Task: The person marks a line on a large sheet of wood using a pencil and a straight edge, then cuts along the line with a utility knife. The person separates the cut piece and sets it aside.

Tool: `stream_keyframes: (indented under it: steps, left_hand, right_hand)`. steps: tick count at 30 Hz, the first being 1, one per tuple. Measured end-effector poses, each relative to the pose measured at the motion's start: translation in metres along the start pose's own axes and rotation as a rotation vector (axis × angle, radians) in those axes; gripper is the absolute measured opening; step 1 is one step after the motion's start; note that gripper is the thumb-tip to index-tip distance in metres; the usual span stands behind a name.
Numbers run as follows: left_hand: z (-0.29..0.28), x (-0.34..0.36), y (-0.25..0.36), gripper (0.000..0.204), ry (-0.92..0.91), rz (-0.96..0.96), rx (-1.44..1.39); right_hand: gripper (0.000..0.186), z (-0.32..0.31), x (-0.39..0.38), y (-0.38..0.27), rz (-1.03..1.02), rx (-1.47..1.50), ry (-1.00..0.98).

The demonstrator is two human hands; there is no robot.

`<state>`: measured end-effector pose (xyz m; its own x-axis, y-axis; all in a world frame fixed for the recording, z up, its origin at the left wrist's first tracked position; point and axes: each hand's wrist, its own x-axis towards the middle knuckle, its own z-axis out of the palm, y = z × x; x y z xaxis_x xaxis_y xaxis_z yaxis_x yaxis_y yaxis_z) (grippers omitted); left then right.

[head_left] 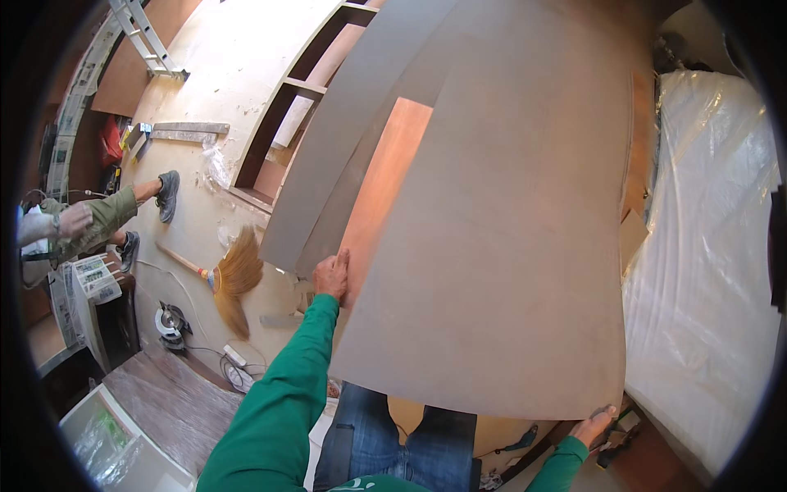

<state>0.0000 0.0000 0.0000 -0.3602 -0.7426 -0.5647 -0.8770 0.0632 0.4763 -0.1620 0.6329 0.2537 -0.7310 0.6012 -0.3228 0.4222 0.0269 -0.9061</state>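
A large grey-brown sheet (500, 246), like laminate or thin plywood, spreads out in front of me. Pinched at its near right corner is my right hand (594, 426), fingers partly tucked beneath. From under the sheet's left side shows a strip of a reddish-brown board (389, 168). My left hand (332, 275) is closed at that board's near left edge, thumb along it; the fingertips are hidden. More dark grey sheets (328, 180) lie beneath, to the left. The large sheet's near edge is just above my thighs.
Left on the floor are a broom (234, 283), a circular saw (172, 324) with cords, and a wooden frame (275, 139). Another person's leg (115, 215) is at far left, a ladder (147, 41) behind. Plastic-wrapped bulk (709, 271) stands right.
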Motion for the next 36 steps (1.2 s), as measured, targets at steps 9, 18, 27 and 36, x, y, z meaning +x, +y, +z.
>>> stream_keyframes:
  steps: [9,18,27,36]
  left_hand:
    - [0.002,0.09,0.004,0.075,-0.03,0.177,-0.056]
    - [-0.022,0.116,0.035,0.062,-0.012,0.223,0.08]
    - [-0.034,0.119,0.053,0.089,-0.143,0.193,0.158]
    - [-0.015,0.093,0.051,0.098,-0.093,0.26,0.298]
  right_hand:
    - [0.061,0.019,0.013,0.022,0.125,-0.062,0.274]
    - [0.068,0.042,-0.011,0.133,0.323,-0.167,0.487]
    - [0.073,0.089,-0.064,0.187,0.472,-0.308,0.662]
    - [0.076,0.093,-0.08,0.265,0.602,-0.304,0.648]
